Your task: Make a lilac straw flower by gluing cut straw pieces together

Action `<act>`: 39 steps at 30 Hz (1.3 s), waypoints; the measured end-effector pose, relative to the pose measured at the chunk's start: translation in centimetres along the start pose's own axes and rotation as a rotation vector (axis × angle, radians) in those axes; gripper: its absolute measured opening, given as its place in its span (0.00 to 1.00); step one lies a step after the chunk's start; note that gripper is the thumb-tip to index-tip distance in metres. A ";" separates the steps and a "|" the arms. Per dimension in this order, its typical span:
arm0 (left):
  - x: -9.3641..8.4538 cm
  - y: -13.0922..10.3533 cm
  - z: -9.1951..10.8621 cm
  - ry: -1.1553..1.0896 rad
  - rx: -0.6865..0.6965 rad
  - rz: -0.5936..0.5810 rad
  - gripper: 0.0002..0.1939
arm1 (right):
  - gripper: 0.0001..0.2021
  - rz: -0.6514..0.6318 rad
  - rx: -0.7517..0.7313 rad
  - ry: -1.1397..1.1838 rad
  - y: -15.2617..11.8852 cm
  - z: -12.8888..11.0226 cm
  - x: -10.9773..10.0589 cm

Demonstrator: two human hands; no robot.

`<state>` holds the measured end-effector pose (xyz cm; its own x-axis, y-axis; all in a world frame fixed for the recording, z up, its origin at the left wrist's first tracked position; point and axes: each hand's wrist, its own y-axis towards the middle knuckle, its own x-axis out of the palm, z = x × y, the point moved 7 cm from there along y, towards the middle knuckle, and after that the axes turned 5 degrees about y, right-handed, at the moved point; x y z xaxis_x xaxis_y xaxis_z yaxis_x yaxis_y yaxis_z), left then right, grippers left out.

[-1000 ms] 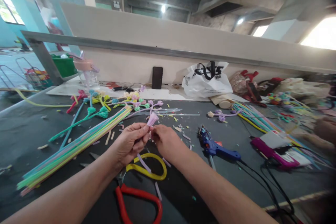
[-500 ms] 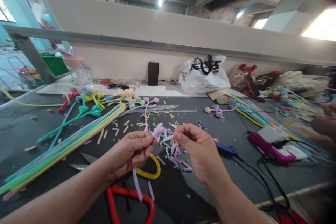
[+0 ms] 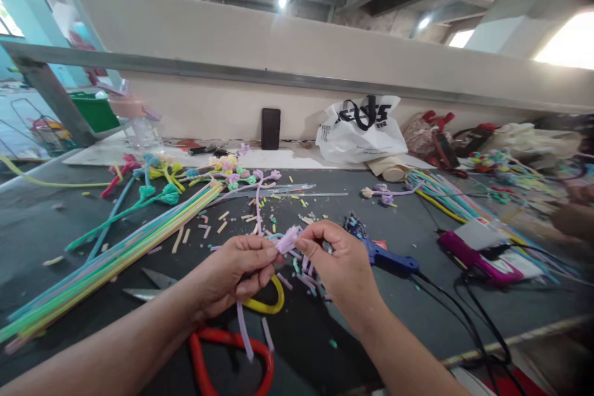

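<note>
My left hand (image 3: 248, 266) is closed in a pinch on a lilac chenille stem bundle (image 3: 289, 240), whose fuzzy end fans out past the fingertips. A lilac stem (image 3: 244, 331) hangs down below that hand. At the fanned end, my right hand (image 3: 331, 257) pinches with thumb and forefinger; the exact contact is partly hidden. Under my left wrist lie large scissors (image 3: 269, 359) with one red and one yellow handle loop, blades to the left. Cut lilac bits (image 3: 306, 272) are scattered behind the hands.
A blue glue gun (image 3: 392, 260) with a black cord lies to the right, near a magenta device (image 3: 477, 260). Long coloured chenille stems (image 3: 120, 253) stretch along the left. Finished fuzzy flowers (image 3: 169, 195), a phone (image 3: 271, 129) and a white bag (image 3: 362, 133) are farther back.
My right hand has moved left to the lilac tuft, where it now pinches. The tuft has shifted slightly right and tilts more. More of the glue gun shows.
</note>
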<state>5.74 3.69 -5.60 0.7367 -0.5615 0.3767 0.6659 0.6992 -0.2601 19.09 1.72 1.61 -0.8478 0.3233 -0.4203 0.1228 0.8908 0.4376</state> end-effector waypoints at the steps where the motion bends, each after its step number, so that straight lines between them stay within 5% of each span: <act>1: 0.0 0.0 -0.1 0.003 -0.003 0.000 0.09 | 0.05 0.009 -0.003 -0.014 0.0 0.1 0.0; 28: -0.5 0.4 -0.6 0.028 -0.053 -0.032 0.08 | 0.06 0.102 -0.004 -0.060 -0.3 1.2 0.3; 39: -0.7 0.4 -0.7 -0.016 -0.052 -0.018 0.08 | 0.08 0.023 0.005 0.054 -0.1 1.2 0.4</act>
<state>5.56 4.11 -6.61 0.7226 -0.5667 0.3957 0.6849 0.6645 -0.2989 19.40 2.16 0.44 -0.8713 0.3261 -0.3667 0.1451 0.8851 0.4423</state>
